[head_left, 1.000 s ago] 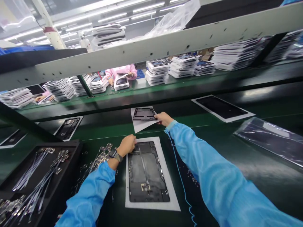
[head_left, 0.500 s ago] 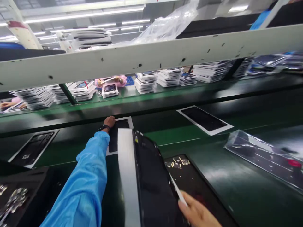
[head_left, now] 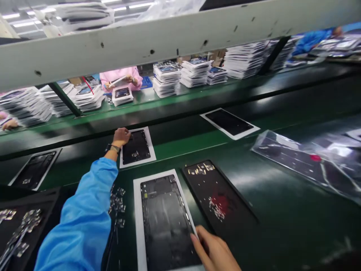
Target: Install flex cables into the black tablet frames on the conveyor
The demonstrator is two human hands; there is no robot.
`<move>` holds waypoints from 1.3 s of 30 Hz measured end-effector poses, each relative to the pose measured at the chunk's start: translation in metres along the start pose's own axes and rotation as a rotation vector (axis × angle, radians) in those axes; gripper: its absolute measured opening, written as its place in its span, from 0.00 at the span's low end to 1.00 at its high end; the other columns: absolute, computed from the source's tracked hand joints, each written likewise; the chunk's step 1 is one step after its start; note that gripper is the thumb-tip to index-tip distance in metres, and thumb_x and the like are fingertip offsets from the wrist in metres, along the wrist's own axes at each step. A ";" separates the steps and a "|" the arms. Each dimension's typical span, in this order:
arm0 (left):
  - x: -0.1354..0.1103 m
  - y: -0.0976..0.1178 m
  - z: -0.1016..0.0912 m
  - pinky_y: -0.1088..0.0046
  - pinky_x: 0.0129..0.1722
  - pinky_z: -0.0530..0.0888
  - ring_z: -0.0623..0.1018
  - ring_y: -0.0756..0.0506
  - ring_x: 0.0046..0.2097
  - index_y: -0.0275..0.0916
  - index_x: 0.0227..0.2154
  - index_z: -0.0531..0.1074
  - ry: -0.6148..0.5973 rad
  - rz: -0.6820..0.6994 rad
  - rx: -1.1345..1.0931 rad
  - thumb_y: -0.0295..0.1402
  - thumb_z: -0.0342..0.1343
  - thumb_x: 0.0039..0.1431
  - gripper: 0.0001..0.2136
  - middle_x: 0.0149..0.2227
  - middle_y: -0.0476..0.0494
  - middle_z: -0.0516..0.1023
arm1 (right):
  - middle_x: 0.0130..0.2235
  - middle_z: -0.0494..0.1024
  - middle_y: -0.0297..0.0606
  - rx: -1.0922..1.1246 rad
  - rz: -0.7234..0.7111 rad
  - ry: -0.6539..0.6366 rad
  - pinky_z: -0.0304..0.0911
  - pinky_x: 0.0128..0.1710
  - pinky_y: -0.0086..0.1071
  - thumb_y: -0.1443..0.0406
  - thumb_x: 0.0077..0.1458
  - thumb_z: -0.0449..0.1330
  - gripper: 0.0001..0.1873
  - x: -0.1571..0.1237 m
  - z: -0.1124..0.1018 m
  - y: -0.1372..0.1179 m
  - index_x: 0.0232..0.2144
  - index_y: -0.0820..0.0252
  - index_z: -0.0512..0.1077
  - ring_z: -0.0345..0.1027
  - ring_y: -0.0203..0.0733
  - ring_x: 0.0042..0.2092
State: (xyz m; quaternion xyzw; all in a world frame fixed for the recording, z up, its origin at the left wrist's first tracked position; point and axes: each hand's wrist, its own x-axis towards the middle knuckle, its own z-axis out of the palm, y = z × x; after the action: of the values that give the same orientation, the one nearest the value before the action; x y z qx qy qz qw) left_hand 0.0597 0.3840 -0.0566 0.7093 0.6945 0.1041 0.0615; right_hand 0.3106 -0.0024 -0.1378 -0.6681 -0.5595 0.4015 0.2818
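Note:
Below centre, a black tablet housing (head_left: 166,222) lies face-up on a white sheet (head_left: 138,210). My right hand (head_left: 216,246) is closed on its lower right edge, thumb on top. Farther off, my left hand (head_left: 121,137), in a blue sleeve with a wristwatch, is closed at the upper left edge of a second black housing (head_left: 138,147) on white paper; its fingertips are partly hidden. To the right of the nearer housing sits a black tray (head_left: 225,188) with small white bits and gold-coloured pieces. Small metallic parts (head_left: 118,207) lie beside my left forearm.
Other housings on paper lie at left (head_left: 35,169) and right (head_left: 229,122) along the green belt. A clear plastic bag (head_left: 304,162) rests at right. A dark bin (head_left: 25,226) holds metal parts. A rail (head_left: 169,45) crosses above; behind it are paper stacks (head_left: 166,81) and a pink-sleeved co-worker (head_left: 124,77).
The housing in my right hand has gone from tilted up on its edge to lying flat, uncovering the tray. My left hand stays at the farther housing. The view has tipped downward.

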 end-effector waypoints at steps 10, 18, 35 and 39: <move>-0.212 0.020 -0.107 0.68 0.45 0.72 0.78 0.42 0.42 0.41 0.41 0.77 0.089 0.250 -0.390 0.42 0.55 0.59 0.13 0.42 0.46 0.82 | 0.33 0.76 0.41 -0.347 -0.345 0.243 0.65 0.41 0.40 0.66 0.57 0.57 0.07 0.055 -0.092 -0.002 0.35 0.57 0.75 0.69 0.49 0.39; -0.431 -0.028 0.022 0.58 0.51 0.72 0.77 0.39 0.47 0.40 0.42 0.75 0.303 0.045 -0.324 0.41 0.50 0.65 0.13 0.44 0.39 0.79 | 0.24 0.75 0.38 -0.422 -0.205 0.152 0.61 0.34 0.36 0.68 0.47 0.63 0.05 0.127 -0.104 0.001 0.21 0.58 0.73 0.68 0.46 0.31; -0.387 -0.064 0.037 0.55 0.50 0.70 0.72 0.35 0.47 0.38 0.41 0.75 0.317 -0.174 -0.096 0.30 0.51 0.62 0.09 0.43 0.35 0.74 | 0.27 0.79 0.42 0.203 0.003 0.289 0.63 0.43 0.40 0.56 0.32 0.65 0.16 0.106 -0.109 -0.017 0.25 0.59 0.73 0.74 0.50 0.37; -0.359 -0.062 0.041 0.54 0.47 0.70 0.72 0.34 0.46 0.37 0.35 0.75 0.259 -0.248 -0.063 0.27 0.54 0.57 0.06 0.40 0.34 0.74 | 0.27 0.80 0.41 0.197 0.044 0.239 0.64 0.42 0.40 0.52 0.29 0.65 0.19 0.093 -0.117 -0.024 0.25 0.58 0.73 0.73 0.51 0.37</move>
State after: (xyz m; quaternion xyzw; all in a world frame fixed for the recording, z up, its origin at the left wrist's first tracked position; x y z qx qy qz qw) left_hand 0.0035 0.0294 -0.1330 0.5966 0.7752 0.2079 0.0059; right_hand 0.4021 0.1022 -0.0779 -0.6925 -0.4648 0.3781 0.4018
